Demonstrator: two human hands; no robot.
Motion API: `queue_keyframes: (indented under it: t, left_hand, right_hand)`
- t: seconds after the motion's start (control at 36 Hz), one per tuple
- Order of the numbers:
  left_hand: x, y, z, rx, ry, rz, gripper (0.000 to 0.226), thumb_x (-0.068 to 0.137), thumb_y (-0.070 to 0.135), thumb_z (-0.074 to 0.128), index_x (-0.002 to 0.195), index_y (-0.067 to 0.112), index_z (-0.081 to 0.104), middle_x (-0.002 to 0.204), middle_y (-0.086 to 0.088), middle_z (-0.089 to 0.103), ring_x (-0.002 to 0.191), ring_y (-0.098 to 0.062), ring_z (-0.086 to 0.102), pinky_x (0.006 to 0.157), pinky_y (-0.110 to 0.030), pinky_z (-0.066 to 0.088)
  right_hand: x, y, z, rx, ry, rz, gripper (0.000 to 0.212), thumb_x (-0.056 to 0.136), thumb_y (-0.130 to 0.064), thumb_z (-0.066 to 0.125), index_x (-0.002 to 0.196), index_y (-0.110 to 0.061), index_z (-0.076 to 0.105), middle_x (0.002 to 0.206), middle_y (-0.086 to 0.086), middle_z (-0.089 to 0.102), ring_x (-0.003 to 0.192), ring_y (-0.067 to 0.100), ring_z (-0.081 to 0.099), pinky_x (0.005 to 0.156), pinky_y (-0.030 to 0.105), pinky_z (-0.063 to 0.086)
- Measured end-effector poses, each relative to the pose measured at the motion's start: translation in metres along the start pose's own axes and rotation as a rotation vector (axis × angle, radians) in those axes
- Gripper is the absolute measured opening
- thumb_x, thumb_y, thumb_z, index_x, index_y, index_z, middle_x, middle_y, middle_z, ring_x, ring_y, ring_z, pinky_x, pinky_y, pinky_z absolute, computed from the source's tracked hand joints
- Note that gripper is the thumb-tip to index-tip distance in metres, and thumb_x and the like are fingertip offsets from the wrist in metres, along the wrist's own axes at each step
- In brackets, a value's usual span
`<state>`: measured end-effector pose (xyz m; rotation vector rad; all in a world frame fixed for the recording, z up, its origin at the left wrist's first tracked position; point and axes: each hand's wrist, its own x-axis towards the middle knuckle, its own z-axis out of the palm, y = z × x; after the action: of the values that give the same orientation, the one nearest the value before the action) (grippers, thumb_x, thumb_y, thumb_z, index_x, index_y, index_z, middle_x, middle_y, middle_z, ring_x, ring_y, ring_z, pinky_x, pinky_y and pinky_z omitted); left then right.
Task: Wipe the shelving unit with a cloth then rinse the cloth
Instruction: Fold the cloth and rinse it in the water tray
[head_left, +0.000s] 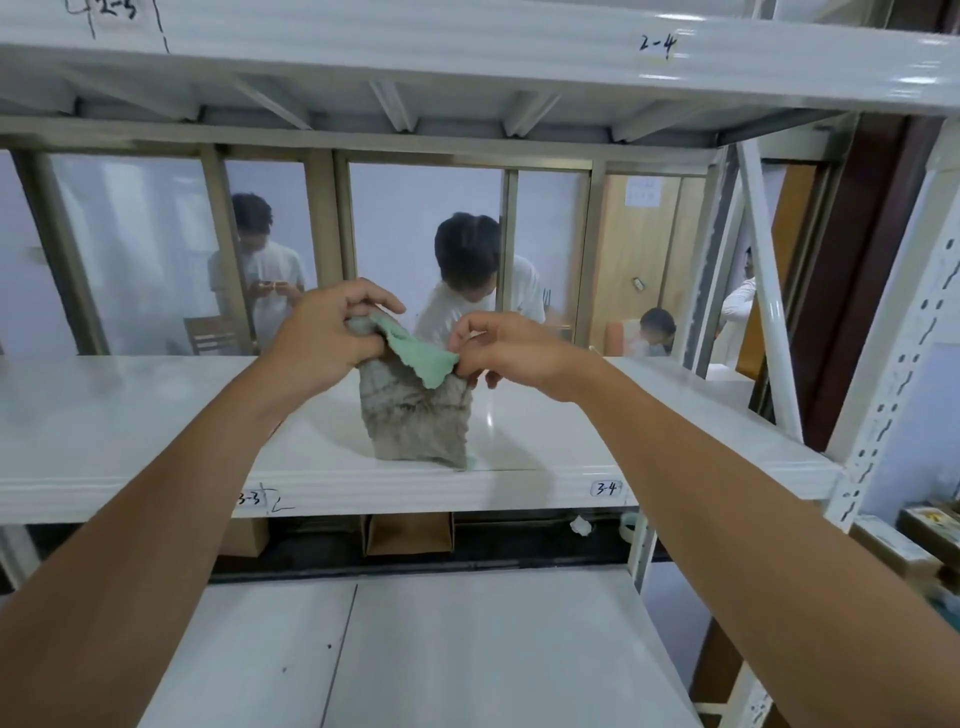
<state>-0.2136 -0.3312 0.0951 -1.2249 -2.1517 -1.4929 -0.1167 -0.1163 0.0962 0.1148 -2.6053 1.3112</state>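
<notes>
Head view, one item in hand: soiled square cleaning cloth, grey-brown on its dirty face, mint green on the clean one (415, 415), held upright between both hands, lower edge touching the white metal shelf board (156, 415) just below them. Left hand (322, 332): closed on the cloth's upper left corner, thumb over bunched fabric. Right hand (498, 348): fingertips pinched on the turned-down green flap at the upper right. Step judged: refolding to expose a clean face before further wiping. Method advised: keep the left corner anchored, draw the green flap fully down over the grey side, align edges, flatten into a firm pad. Risk: loose folds drag grime back onto the board.
</notes>
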Motion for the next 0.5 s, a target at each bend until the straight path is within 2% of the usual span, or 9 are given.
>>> queue_keyframes:
  t: [0.06, 0.11, 0.17, 0.19, 0.25, 0.36, 0.39, 0.44, 0.5]
  left_hand:
    - [0.005, 0.004, 0.001, 0.008, 0.034, -0.013, 0.037, 0.078, -0.002, 0.076, 0.102, 0.026, 0.070, 0.092, 0.004, 0.074, 0.082, -0.020, 0.069, 0.076, -0.039, 0.060]
    - [0.010, 0.009, 0.004, 0.067, 0.063, 0.006, 0.038, 0.076, 0.003, 0.075, 0.101, 0.030, 0.068, 0.091, 0.001, 0.073, 0.072, -0.022, 0.066, 0.071, -0.040, 0.059]
    - [0.015, 0.014, 0.006, 0.117, 0.074, 0.023, 0.037, 0.076, 0.007, 0.074, 0.100, 0.034, 0.066, 0.084, 0.003, 0.071, 0.069, -0.020, 0.063, 0.065, -0.037, 0.057]
    - [0.017, 0.017, 0.007, 0.130, 0.076, 0.026, 0.036, 0.075, 0.009, 0.075, 0.099, 0.034, 0.066, 0.079, 0.005, 0.069, 0.068, -0.017, 0.063, 0.062, -0.032, 0.056]
    - [0.021, 0.022, 0.008, 0.162, 0.075, 0.039, 0.033, 0.075, 0.012, 0.077, 0.097, 0.034, 0.066, 0.076, 0.009, 0.067, 0.070, -0.010, 0.062, 0.063, -0.025, 0.050]
    - [0.025, 0.029, 0.004, 0.227, 0.033, 0.087, 0.025, 0.076, 0.019, 0.081, 0.096, 0.029, 0.069, 0.091, 0.013, 0.068, 0.088, -0.009, 0.064, 0.073, -0.024, 0.053]
    - [0.027, 0.028, 0.002, 0.224, 0.023, 0.090, 0.023, 0.077, 0.021, 0.082, 0.095, 0.028, 0.070, 0.091, 0.011, 0.068, 0.088, -0.012, 0.064, 0.075, -0.028, 0.055]
    - [0.030, 0.027, -0.004, 0.203, 0.007, 0.089, 0.019, 0.076, 0.021, 0.083, 0.090, 0.027, 0.072, 0.087, 0.008, 0.069, 0.087, -0.017, 0.065, 0.077, -0.037, 0.058]
    - [0.035, 0.025, -0.008, 0.164, -0.007, 0.079, 0.018, 0.074, 0.017, 0.085, 0.086, 0.026, 0.073, 0.085, 0.005, 0.070, 0.086, -0.021, 0.067, 0.079, -0.043, 0.059]
  right_hand:
    - [0.001, -0.007, 0.004, -0.083, -0.069, -0.002, 0.037, 0.087, -0.015, 0.074, 0.120, -0.023, 0.060, 0.104, 0.003, 0.073, 0.090, 0.014, 0.067, 0.080, 0.029, 0.051]
    - [0.005, -0.014, 0.011, -0.147, -0.104, -0.009, 0.066, 0.081, -0.036, 0.082, 0.138, -0.028, 0.048, 0.120, -0.001, 0.066, 0.105, 0.013, 0.065, 0.093, 0.032, 0.053]
    - [0.011, -0.019, 0.021, -0.211, -0.071, -0.041, 0.085, 0.071, -0.055, 0.085, 0.140, -0.029, 0.043, 0.123, -0.006, 0.062, 0.110, 0.014, 0.063, 0.095, 0.038, 0.055]
    - [0.013, -0.021, 0.025, -0.248, -0.041, -0.055, 0.085, 0.069, -0.059, 0.084, 0.137, -0.028, 0.044, 0.121, -0.007, 0.062, 0.109, 0.015, 0.063, 0.093, 0.039, 0.057]
    - [0.017, -0.027, 0.030, -0.304, 0.045, -0.092, 0.071, 0.072, -0.057, 0.082, 0.126, -0.025, 0.049, 0.110, -0.005, 0.063, 0.101, 0.016, 0.064, 0.086, 0.038, 0.058]
    - [0.027, -0.031, 0.019, -0.271, 0.235, -0.182, 0.018, 0.087, -0.029, 0.070, 0.100, -0.017, 0.068, 0.085, 0.003, 0.067, 0.084, 0.023, 0.065, 0.073, 0.040, 0.055]
    - [0.028, -0.031, 0.013, -0.229, 0.230, -0.177, 0.015, 0.087, -0.026, 0.067, 0.094, -0.013, 0.071, 0.081, 0.004, 0.066, 0.079, 0.023, 0.063, 0.072, 0.040, 0.053]
    - [0.029, -0.032, 0.000, -0.176, 0.184, -0.152, 0.021, 0.085, -0.023, 0.066, 0.086, -0.003, 0.070, 0.075, 0.007, 0.058, 0.073, 0.020, 0.055, 0.070, 0.039, 0.044]
    - [0.028, -0.037, -0.012, -0.195, 0.113, -0.120, 0.028, 0.085, -0.024, 0.069, 0.090, 0.004, 0.069, 0.080, 0.012, 0.059, 0.078, 0.019, 0.056, 0.072, 0.037, 0.047]
